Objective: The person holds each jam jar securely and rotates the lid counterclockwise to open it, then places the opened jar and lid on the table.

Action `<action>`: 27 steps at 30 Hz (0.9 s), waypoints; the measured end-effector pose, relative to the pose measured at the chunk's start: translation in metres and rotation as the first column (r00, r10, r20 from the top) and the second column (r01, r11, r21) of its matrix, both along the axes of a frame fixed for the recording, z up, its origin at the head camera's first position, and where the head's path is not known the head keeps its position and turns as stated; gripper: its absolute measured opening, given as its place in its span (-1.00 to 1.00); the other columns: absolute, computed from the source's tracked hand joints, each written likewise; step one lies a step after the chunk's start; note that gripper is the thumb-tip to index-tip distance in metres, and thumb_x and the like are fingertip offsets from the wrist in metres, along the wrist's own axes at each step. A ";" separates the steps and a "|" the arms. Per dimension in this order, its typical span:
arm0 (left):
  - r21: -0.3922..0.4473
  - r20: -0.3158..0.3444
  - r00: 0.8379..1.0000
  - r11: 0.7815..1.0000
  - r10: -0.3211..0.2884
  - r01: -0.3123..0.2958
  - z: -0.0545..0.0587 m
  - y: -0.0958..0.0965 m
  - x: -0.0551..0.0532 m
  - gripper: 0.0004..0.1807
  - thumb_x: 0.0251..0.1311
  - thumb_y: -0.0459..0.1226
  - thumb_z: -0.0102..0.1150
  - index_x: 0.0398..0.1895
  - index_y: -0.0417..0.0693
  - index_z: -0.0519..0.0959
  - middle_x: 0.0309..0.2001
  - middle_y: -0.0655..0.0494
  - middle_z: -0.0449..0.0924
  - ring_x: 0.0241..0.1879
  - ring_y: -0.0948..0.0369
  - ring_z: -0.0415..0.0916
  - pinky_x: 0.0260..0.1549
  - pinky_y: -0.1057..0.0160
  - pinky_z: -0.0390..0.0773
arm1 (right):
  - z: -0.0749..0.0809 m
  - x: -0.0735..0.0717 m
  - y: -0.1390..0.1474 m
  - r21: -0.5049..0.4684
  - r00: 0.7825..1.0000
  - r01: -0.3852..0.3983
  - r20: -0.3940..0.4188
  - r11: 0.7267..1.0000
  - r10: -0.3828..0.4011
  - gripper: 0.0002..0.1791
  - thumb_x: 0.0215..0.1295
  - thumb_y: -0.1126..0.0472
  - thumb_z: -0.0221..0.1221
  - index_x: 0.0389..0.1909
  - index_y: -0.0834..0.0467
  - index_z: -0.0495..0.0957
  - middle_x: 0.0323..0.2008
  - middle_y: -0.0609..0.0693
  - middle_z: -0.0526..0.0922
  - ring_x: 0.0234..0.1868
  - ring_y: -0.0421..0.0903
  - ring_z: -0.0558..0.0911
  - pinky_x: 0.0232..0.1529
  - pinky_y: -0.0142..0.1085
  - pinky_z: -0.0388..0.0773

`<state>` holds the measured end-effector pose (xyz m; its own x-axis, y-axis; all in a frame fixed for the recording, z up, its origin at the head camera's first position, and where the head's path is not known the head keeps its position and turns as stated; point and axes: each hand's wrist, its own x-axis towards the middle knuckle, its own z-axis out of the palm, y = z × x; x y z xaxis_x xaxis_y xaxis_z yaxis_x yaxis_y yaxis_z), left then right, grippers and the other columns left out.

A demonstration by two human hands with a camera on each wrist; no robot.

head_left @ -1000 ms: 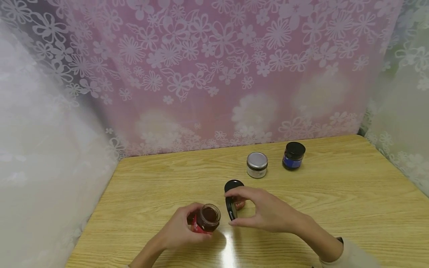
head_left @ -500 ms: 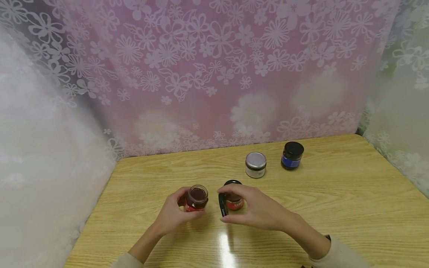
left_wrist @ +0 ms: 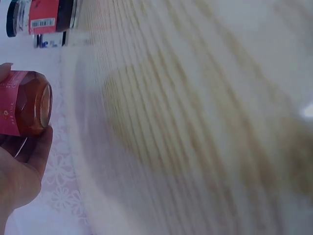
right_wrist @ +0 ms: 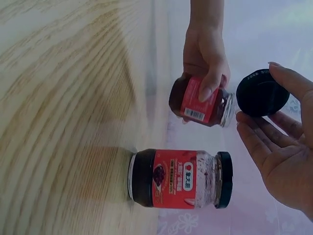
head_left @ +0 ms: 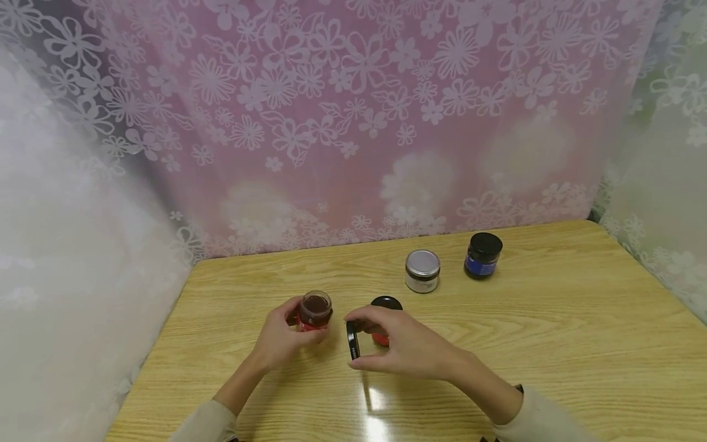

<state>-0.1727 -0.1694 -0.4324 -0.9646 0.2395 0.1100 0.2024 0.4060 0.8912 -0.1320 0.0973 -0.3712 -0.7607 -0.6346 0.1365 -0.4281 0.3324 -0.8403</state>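
Note:
My left hand (head_left: pixel 280 336) grips an uncapped glass jar (head_left: pixel 316 310) with dark contents and a red label around its side. In the left wrist view the same jar (left_wrist: pixel 25 104) shows its label and glass bottom, lifted off the table. With thumb and fingertips my right hand (head_left: pixel 403 344) pinches a black jar lid (head_left: pixel 353 341) by its rim, held on edge. The right wrist view shows the lid (right_wrist: pixel 262 93) close beside the jar's mouth. Behind the right hand stands a second red-labelled jar (right_wrist: pixel 178 178) with its black lid on, partly hidden in the head view.
Farther back on the wooden table (head_left: pixel 265 276) stand a low jar with a silver lid (head_left: pixel 422 271) and a blue-labelled jar with a black lid (head_left: pixel 483 256). A pink floral curtain (head_left: pixel 331 123) hangs along the table's back edge.
The left hand has carried the uncapped jar left and away from the viewer. The right hand has moved left with the lid, still holding it on edge.

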 end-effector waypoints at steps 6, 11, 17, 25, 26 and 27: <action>-0.024 -0.016 0.999 0.999 0.037 -0.037 -0.001 -0.004 -0.014 -0.37 -0.14 -0.07 0.53 0.08 0.09 0.53 -0.11 0.17 0.59 -0.11 0.21 0.54 -0.12 0.14 0.54 | -0.004 -0.002 -0.012 0.013 0.999 0.004 -0.048 1.000 -0.003 -0.39 0.13 -0.13 0.32 0.18 -0.05 0.41 0.06 -0.26 0.51 0.05 -0.26 0.52 0.07 -0.30 0.45; -0.028 -0.012 0.999 0.998 0.051 -0.051 -0.003 -0.008 -0.025 -0.35 -0.13 -0.10 0.53 0.10 0.04 0.51 -0.09 0.13 0.58 -0.12 0.20 0.55 -0.17 0.16 0.55 | -0.008 -0.003 -0.022 -0.031 1.000 0.002 -0.018 1.000 -0.003 -0.41 0.13 -0.04 0.36 0.15 0.00 0.41 0.04 -0.22 0.51 0.08 -0.25 0.51 0.11 -0.33 0.43; -0.026 0.002 0.997 0.996 0.081 -0.081 -0.007 -0.014 -0.038 -0.33 -0.11 -0.13 0.52 0.12 -0.03 0.48 -0.06 0.07 0.57 -0.08 0.15 0.54 -0.14 0.14 0.55 | -0.014 -0.004 -0.031 -0.042 0.999 0.010 0.034 0.999 -0.009 -0.42 0.13 0.01 0.37 0.14 0.00 0.40 0.04 -0.19 0.50 0.09 -0.23 0.51 0.12 -0.31 0.42; -0.033 0.050 0.992 0.993 0.111 -0.110 -0.015 -0.014 -0.054 -0.33 -0.10 -0.06 0.51 0.11 0.00 0.45 -0.04 0.09 0.53 -0.03 0.16 0.49 -0.06 0.07 0.50 | -0.023 -0.006 -0.035 -0.019 0.999 0.019 0.042 1.000 -0.018 -0.41 0.11 -0.05 0.37 0.14 -0.03 0.40 0.05 -0.19 0.51 0.07 -0.20 0.53 0.10 -0.24 0.45; -0.033 0.051 0.993 0.993 0.111 -0.110 -0.015 -0.014 -0.055 -0.33 -0.09 -0.07 0.50 0.12 -0.02 0.44 -0.03 0.07 0.52 -0.03 0.15 0.49 -0.05 0.05 0.49 | -0.024 -0.007 -0.035 -0.019 0.999 0.018 0.041 1.000 -0.017 -0.41 0.11 -0.06 0.37 0.13 -0.03 0.40 0.05 -0.19 0.51 0.07 -0.20 0.53 0.10 -0.25 0.45; -0.037 0.051 0.992 0.993 0.114 -0.113 -0.016 -0.013 -0.056 -0.33 -0.08 -0.08 0.50 0.12 -0.01 0.44 -0.03 0.07 0.52 -0.03 0.15 0.48 -0.05 0.05 0.49 | -0.024 -0.007 -0.035 -0.019 0.999 0.017 0.042 1.000 -0.017 -0.41 0.11 -0.07 0.36 0.13 -0.03 0.40 0.05 -0.20 0.51 0.07 -0.20 0.53 0.10 -0.24 0.45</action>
<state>-0.2290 -0.1828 -0.4482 -0.9900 0.1309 0.0521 0.1066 0.4542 0.8845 -0.1389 0.0627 -0.3955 -0.7766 -0.6191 0.1164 -0.3869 0.3230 -0.8637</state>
